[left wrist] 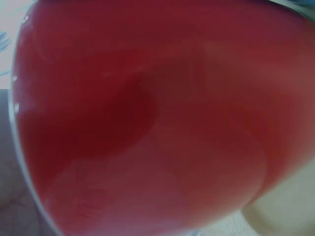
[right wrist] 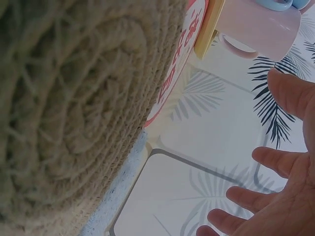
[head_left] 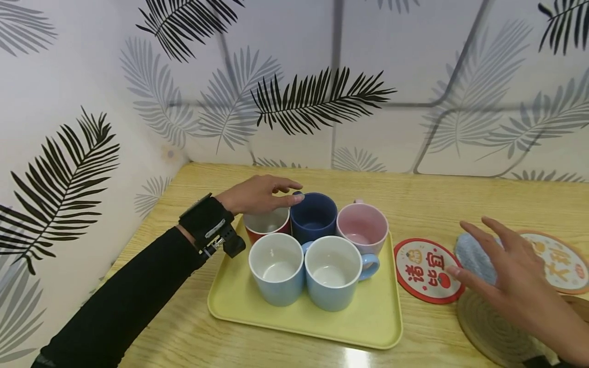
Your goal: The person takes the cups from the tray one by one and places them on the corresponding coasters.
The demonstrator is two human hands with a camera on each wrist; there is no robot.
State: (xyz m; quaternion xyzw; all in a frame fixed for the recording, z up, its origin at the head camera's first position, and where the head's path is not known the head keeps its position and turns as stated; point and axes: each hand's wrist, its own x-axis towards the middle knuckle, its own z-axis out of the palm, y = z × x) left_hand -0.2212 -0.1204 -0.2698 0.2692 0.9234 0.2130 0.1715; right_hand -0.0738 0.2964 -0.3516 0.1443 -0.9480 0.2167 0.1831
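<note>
Our left hand [head_left: 258, 194] is loosely outstretched over the red mug [head_left: 268, 223], our right hand [head_left: 520, 272] spread; we judge the mug slick, breakable, best held round its wall.

Red mug [head_left: 268, 225] partly hidden by left hand [head_left: 258, 194], pale-blue item [head_left: 473, 259], perhaps cloth, behind right hand [head_left: 520, 276]
</note>
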